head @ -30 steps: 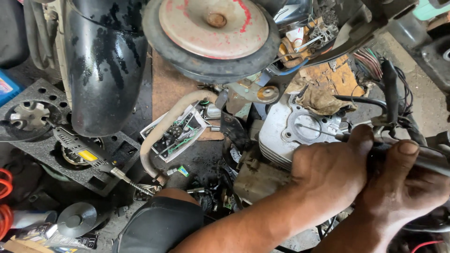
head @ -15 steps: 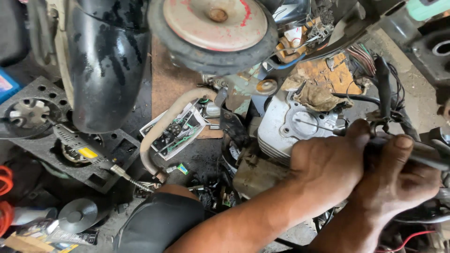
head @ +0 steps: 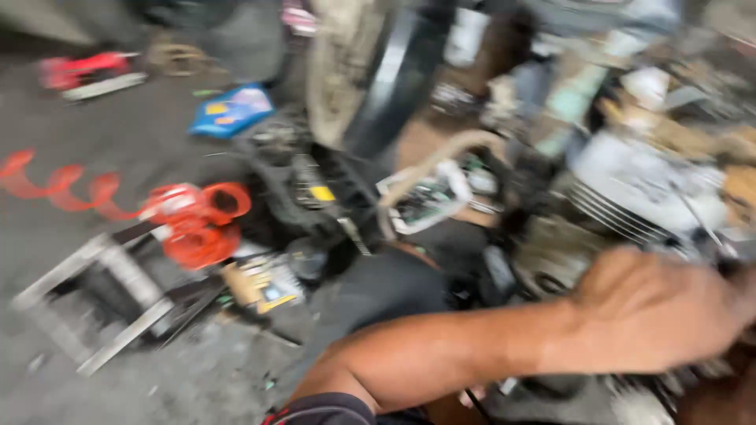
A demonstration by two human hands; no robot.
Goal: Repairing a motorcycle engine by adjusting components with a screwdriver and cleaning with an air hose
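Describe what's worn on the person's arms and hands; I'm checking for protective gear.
No gloves show: the left hand is bare, and so is its forearm. A dark short sleeve with a thin red edge sits at the upper arm. The right hand is barely in view at the frame's edge.

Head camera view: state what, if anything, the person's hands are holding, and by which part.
It cannot be told. The left hand reaches toward the finned engine, but blur and the frame edge hide its fingers; the right hand is out of view.

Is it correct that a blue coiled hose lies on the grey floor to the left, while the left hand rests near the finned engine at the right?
Not quite. The coiled hose is orange-red, not blue, as the head view shows. The rest holds: it lies on the grey floor at left, and the left hand is by the finned engine.
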